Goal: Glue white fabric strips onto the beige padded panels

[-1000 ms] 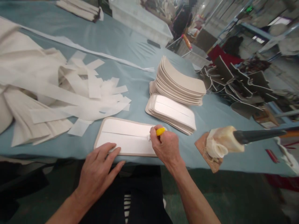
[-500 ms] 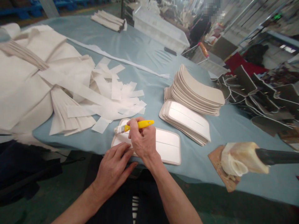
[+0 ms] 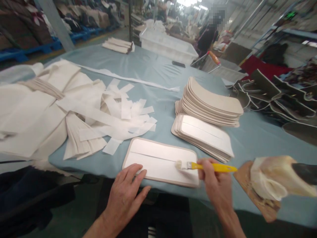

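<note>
Down by the table's (image 3: pixel 163 105) near edge lies a beige-rimmed white panel (image 3: pixel 158 167), left hand (image 3: pixel 128 185) just resting on it, not gripping anything. Right hand's (image 3: pixel 218 185) got a yellow-handled paintbrush (image 3: pixel 194 166), bristles at the panel's right half. Stacked panels (image 3: pixel 204 135) sit just beyond.

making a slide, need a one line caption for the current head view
Left hand rests on the near edge of a white panel; right hand holds a brush over it.
</note>
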Demonstrator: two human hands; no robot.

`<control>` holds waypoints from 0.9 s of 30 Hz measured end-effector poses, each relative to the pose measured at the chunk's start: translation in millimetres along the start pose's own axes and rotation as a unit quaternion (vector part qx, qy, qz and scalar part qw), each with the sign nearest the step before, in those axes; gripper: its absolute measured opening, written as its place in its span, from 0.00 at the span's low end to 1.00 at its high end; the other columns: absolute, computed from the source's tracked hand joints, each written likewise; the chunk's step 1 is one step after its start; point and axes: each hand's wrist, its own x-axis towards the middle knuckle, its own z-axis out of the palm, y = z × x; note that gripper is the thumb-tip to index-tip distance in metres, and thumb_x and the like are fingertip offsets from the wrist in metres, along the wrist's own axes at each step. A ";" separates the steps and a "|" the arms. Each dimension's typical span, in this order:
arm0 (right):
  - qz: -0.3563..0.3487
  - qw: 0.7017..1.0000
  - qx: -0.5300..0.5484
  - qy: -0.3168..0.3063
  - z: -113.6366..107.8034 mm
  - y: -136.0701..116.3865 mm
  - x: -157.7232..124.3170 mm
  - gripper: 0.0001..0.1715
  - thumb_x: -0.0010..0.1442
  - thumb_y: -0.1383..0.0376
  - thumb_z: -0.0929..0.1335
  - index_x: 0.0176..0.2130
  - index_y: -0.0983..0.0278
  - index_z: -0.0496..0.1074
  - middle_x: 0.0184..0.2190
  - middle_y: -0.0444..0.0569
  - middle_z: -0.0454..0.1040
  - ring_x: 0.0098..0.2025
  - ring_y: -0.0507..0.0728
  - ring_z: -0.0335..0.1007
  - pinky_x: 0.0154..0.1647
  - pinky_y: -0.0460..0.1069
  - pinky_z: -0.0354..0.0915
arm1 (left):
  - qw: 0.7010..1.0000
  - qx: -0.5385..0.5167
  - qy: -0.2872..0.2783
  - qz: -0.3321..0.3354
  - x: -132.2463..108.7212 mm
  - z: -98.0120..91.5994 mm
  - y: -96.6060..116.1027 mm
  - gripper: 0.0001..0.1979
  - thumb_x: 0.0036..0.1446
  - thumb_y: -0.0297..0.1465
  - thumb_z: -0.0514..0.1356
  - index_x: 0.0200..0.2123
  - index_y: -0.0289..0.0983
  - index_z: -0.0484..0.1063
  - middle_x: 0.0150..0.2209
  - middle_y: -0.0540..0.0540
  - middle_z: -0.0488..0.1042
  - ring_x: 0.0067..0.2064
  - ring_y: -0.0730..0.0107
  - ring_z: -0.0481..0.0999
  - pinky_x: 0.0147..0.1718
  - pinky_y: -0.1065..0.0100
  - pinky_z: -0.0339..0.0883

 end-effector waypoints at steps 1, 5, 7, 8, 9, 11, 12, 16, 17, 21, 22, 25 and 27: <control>0.003 0.999 0.020 0.029 -12.1 2.8 -2.1 0.25 0.64 0.46 0.68 0.30 0.63 0.73 0.16 0.40 0.64 0.18 0.51 0.59 0.19 0.46 0.56 | 1.000 -0.002 0.000 -0.002 1.1 -1.7 1.0 0.12 0.68 0.34 0.58 0.51 0.38 0.73 0.52 0.39 0.78 0.53 0.56 0.77 0.52 0.57 0.71; 0.004 0.981 0.154 0.115 -30.1 8.4 -13.2 0.22 0.61 0.47 0.73 0.30 0.62 0.74 0.16 0.40 0.64 0.18 0.50 0.59 0.19 0.44 0.58 | 1.000 -0.021 0.014 -0.006 8.8 -11.2 1.6 0.09 0.69 0.34 0.57 0.50 0.40 0.73 0.49 0.41 0.79 0.51 0.59 0.78 0.49 0.59 0.73; 0.000 0.968 0.227 0.108 -25.7 8.5 -19.9 0.19 0.62 0.49 0.73 0.31 0.61 0.75 0.15 0.40 0.65 0.18 0.51 0.61 0.18 0.44 0.60 | 0.999 -0.019 0.032 -0.018 15.5 -17.3 -6.6 0.09 0.69 0.32 0.57 0.50 0.41 0.72 0.48 0.42 0.79 0.50 0.61 0.79 0.49 0.60 0.73; -0.006 0.964 0.251 0.093 -22.0 8.0 -23.8 0.18 0.63 0.50 0.73 0.33 0.61 0.75 0.16 0.41 0.67 0.18 0.51 0.62 0.18 0.44 0.61 | 0.999 -0.010 0.041 -0.031 19.9 -20.6 -14.3 0.09 0.69 0.32 0.58 0.50 0.42 0.72 0.47 0.42 0.79 0.49 0.61 0.79 0.50 0.59 0.73; -0.017 0.961 0.265 0.075 -18.1 7.2 -28.0 0.16 0.65 0.51 0.72 0.35 0.60 0.76 0.16 0.42 0.68 0.18 0.51 0.64 0.18 0.44 0.62 | 0.998 0.006 0.049 -0.048 24.9 -24.3 -24.2 0.09 0.69 0.33 0.58 0.51 0.42 0.72 0.47 0.42 0.79 0.49 0.60 0.79 0.51 0.58 0.73; -0.047 0.960 0.273 0.038 -10.3 4.6 -37.4 0.13 0.69 0.53 0.69 0.40 0.58 0.77 0.19 0.43 0.72 0.18 0.52 0.66 0.17 0.44 0.64 | 0.993 0.049 0.056 -0.097 37.0 -32.2 -49.0 0.11 0.69 0.36 0.58 0.51 0.40 0.72 0.48 0.41 0.78 0.50 0.56 0.78 0.53 0.54 0.72; -0.062 0.960 0.270 0.024 -6.8 3.0 -42.2 0.11 0.70 0.54 0.68 0.42 0.57 0.77 0.19 0.43 0.73 0.18 0.52 0.67 0.17 0.44 0.64 | 0.987 0.071 0.055 -0.129 43.6 -36.2 -62.1 0.14 0.68 0.39 0.58 0.51 0.39 0.72 0.48 0.40 0.78 0.51 0.54 0.78 0.54 0.52 0.72; -0.091 0.964 0.250 -0.027 3.4 -4.0 -56.2 0.12 0.72 0.55 0.66 0.42 0.57 0.76 0.19 0.42 0.74 0.17 0.51 0.66 0.17 0.44 0.64 | 0.978 0.131 0.008 -0.159 70.7 -46.4 -99.5 0.21 0.66 0.43 0.56 0.54 0.34 0.72 0.54 0.34 0.76 0.55 0.46 0.75 0.55 0.48 0.70; -0.086 0.966 0.241 -0.040 5.0 -5.1 -57.6 0.14 0.72 0.54 0.66 0.39 0.57 0.76 0.19 0.42 0.74 0.17 0.51 0.66 0.17 0.44 0.64 | 0.980 0.143 -0.010 -0.140 77.4 -45.8 -103.0 0.22 0.65 0.42 0.56 0.55 0.34 0.72 0.56 0.33 0.75 0.56 0.45 0.74 0.56 0.47 0.69; -0.111 0.971 0.184 -0.105 8.1 -4.5 -56.7 0.23 0.72 0.52 0.65 0.29 0.59 0.73 0.20 0.43 0.74 0.17 0.50 0.65 0.21 0.45 0.64 | 0.979 0.165 -0.102 -0.054 103.6 -32.7 -103.3 0.21 0.62 0.37 0.57 0.55 0.35 0.73 0.54 0.35 0.77 0.55 0.45 0.74 0.56 0.47 0.67; -0.134 0.967 0.175 -0.124 8.3 -3.6 -55.8 0.24 0.72 0.53 0.64 0.28 0.59 0.73 0.20 0.43 0.75 0.18 0.50 0.65 0.22 0.45 0.64 | 0.976 0.169 -0.128 -0.042 109.8 -28.9 -102.6 0.19 0.62 0.35 0.57 0.53 0.35 0.74 0.52 0.35 0.78 0.53 0.46 0.74 0.54 0.48 0.67; -0.175 0.962 0.157 -0.142 8.2 -2.0 -53.5 0.24 0.73 0.54 0.63 0.29 0.59 0.74 0.21 0.43 0.75 0.20 0.50 0.67 0.26 0.46 0.65 | 0.963 0.185 -0.192 -0.036 126.1 -23.0 -102.9 0.16 0.61 0.35 0.55 0.48 0.37 0.77 0.44 0.37 0.80 0.49 0.46 0.75 0.50 0.49 0.67; -0.176 0.966 0.143 -0.128 7.8 -2.6 -52.0 0.22 0.73 0.56 0.62 0.30 0.59 0.74 0.22 0.43 0.75 0.22 0.50 0.67 0.29 0.47 0.65 | 0.954 0.193 -0.226 -0.035 134.7 -25.1 -104.5 0.14 0.62 0.36 0.54 0.43 0.38 0.78 0.41 0.38 0.80 0.46 0.46 0.76 0.48 0.49 0.66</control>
